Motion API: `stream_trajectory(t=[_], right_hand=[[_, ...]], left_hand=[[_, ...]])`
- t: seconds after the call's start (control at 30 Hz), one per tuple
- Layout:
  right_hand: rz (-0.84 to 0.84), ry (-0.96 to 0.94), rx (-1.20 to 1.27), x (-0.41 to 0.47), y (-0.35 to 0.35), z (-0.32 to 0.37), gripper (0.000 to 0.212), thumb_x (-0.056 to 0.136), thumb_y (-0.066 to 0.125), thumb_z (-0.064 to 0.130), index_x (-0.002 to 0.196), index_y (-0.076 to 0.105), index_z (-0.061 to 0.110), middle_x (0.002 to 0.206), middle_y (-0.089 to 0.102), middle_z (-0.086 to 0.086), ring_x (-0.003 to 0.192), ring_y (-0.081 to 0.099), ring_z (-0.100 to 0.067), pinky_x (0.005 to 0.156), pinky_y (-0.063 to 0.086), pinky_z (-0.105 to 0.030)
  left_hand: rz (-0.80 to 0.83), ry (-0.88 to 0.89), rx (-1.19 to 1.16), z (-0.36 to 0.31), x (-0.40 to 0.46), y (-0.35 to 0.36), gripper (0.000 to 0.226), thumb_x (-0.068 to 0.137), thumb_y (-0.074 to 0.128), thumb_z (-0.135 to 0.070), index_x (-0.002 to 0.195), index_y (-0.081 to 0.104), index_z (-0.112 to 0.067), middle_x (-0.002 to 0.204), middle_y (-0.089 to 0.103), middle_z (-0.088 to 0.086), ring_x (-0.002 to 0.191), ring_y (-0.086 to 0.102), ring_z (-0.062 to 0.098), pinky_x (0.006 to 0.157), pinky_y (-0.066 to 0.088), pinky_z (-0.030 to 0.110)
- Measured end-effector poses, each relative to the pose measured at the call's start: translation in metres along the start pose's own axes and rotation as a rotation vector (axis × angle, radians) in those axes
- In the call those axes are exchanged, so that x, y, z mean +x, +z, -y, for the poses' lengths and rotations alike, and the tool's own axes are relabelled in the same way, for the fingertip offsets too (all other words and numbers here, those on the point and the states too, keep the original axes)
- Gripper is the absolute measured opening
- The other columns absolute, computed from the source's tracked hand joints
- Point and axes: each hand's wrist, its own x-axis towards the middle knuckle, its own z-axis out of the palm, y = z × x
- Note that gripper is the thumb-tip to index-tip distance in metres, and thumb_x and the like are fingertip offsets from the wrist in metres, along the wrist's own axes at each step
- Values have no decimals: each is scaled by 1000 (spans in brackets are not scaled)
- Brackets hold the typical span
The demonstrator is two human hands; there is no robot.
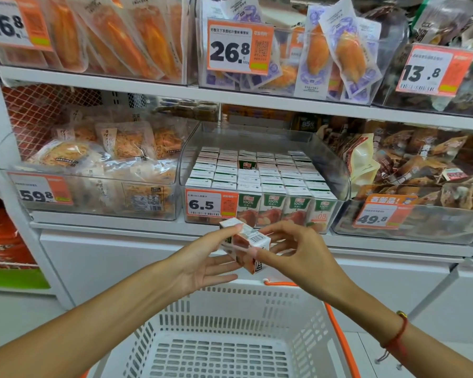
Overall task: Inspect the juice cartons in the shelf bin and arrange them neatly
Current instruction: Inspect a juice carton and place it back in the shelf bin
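A small juice carton (245, 242) lies tilted on its side in front of the shelf, barcode face up, held between both my hands. My left hand (208, 261) supports it from the left, thumb on its top edge and fingers stretched under it. My right hand (290, 248) pinches its right end with thumb and fingertips. Behind it, a clear shelf bin (336, 170) holds several rows of upright juice cartons (257, 177), white tops showing. One gap in a back row exposes a green carton face (247, 162). An orange 6.5 price tag (210, 204) hangs on the bin's front.
A white plastic basket (221, 336) with orange handles sits directly below my hands. Clear bins of snack packs stand left (93, 170) and right (421, 186) of the juice bin. A higher shelf (230, 94) of packaged food overhangs them.
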Motion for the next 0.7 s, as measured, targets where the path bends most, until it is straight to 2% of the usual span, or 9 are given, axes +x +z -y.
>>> stream_trajectory(t=[0.1, 0.2, 0.27, 0.37, 0.43, 0.5, 0.57, 0.63, 0.7], right_hand=[[67, 69, 117, 3, -3, -2, 19, 83, 72, 35, 101, 69, 29, 87, 75, 7, 85, 70, -7, 76, 57, -22], [117, 231, 320, 5, -10, -7, 18, 92, 62, 29, 105, 71, 20, 94, 77, 1, 93, 71, -14, 81, 57, -25], [134, 306, 395, 7, -14, -9, 19, 94, 59, 30, 103, 72, 20, 98, 76, 0, 95, 72, -15, 86, 56, -28], [155, 344, 391, 9, -14, -9, 22, 97, 54, 32, 104, 72, 20, 99, 76, 0, 93, 72, -13, 85, 54, -26], [134, 303, 295, 9, -13, -9, 22, 96, 54, 35, 105, 71, 24, 102, 75, 3, 92, 71, -7, 80, 55, -21], [89, 221, 182, 8, -10, -8, 22, 91, 63, 34, 113, 66, 29, 111, 70, 8, 95, 66, 1, 76, 54, -16], [63, 102, 57, 6, -6, -8, 41, 81, 75, 34, 119, 60, 33, 117, 65, 17, 101, 62, 4, 80, 52, -15], [19, -18, -34, 4, -1, -7, 51, 74, 82, 34, 118, 56, 38, 115, 62, 23, 104, 60, 2, 87, 50, -19], [-18, -67, 9, 5, -1, -4, 47, 71, 82, 37, 113, 59, 41, 108, 66, 23, 101, 63, 1, 85, 52, -19]], left_hand=[[-3, 17, -21, -1, 0, -3, 55, 65, 79, -52, 105, 72, -15, 87, 77, 6, 85, 75, 17, 70, 62, 36], [26, 35, -66, -5, -1, -6, 66, 55, 81, -48, 108, 70, -11, 93, 76, 5, 96, 71, 17, 79, 61, 35], [63, 58, -98, -7, -2, -6, 59, 58, 80, -39, 110, 68, -12, 100, 76, 7, 97, 72, 17, 81, 59, 31], [83, 110, -109, -7, -2, -4, 39, 75, 75, -31, 108, 68, -11, 101, 76, 8, 94, 73, 15, 84, 57, 26], [53, 134, -89, -6, -1, -2, 36, 82, 72, -30, 109, 68, -7, 101, 76, 8, 96, 72, 16, 86, 56, 25], [7, 143, -86, -3, -1, -1, 38, 82, 72, -29, 110, 68, -3, 100, 76, 9, 97, 72, 16, 82, 57, 23], [-26, 149, -94, 0, -1, 3, 38, 82, 73, -29, 109, 68, -2, 99, 76, 9, 96, 72, 17, 78, 58, 21], [-36, 156, -108, 1, -2, 6, 38, 81, 73, -32, 107, 69, -4, 97, 77, 8, 94, 73, 16, 77, 58, 21], [-26, 164, -120, -3, -6, 9, 39, 81, 73, -35, 106, 69, -6, 96, 77, 7, 92, 73, 14, 75, 60, 22]])
